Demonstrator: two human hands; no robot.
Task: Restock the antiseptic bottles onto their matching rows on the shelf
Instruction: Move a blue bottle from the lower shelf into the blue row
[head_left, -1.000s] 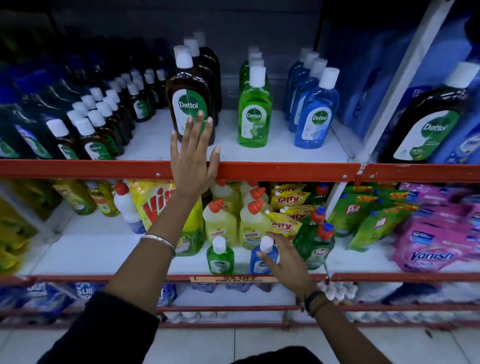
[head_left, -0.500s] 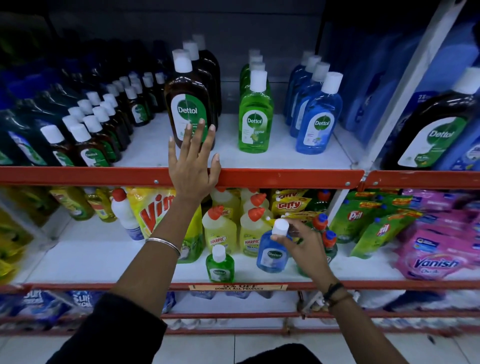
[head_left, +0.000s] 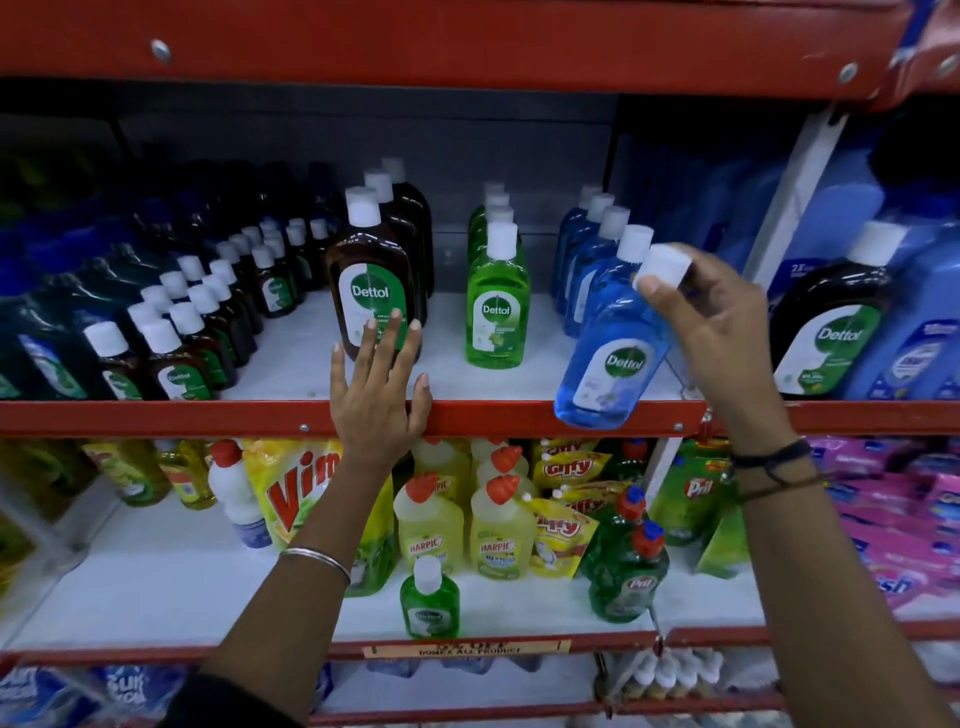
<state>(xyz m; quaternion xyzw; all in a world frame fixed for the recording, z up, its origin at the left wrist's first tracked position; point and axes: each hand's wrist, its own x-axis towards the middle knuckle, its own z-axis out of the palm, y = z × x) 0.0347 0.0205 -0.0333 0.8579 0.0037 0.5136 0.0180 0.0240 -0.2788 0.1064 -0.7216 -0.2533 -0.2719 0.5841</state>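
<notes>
My right hand (head_left: 711, 322) grips a blue Dettol bottle (head_left: 613, 358) by its white cap, tilted, hanging over the red front lip of the upper shelf (head_left: 208, 418), just in front of the blue Dettol row (head_left: 592, 244). My left hand (head_left: 379, 400) rests flat on that red lip, fingers spread, fingertips against the front brown Dettol bottle (head_left: 371, 280). A green Dettol row (head_left: 496, 291) stands between the brown and blue rows. One small green Dettol bottle (head_left: 429, 603) stands alone at the front of the lower shelf.
Rows of small brown Dettol bottles (head_left: 208, 317) fill the upper shelf's left. A large brown Dettol bottle (head_left: 831, 317) stands in the right bay. The lower shelf holds Harpic bottles (head_left: 467, 525), a Vim pouch (head_left: 296, 488), green Pril bottles (head_left: 628, 566) and pink packs (head_left: 893, 519).
My right hand has lifted the blue bottle from the lower shelf up to the upper shelf's front edge by the blue row. The view has tilted upward. My left hand stays on the lip.
</notes>
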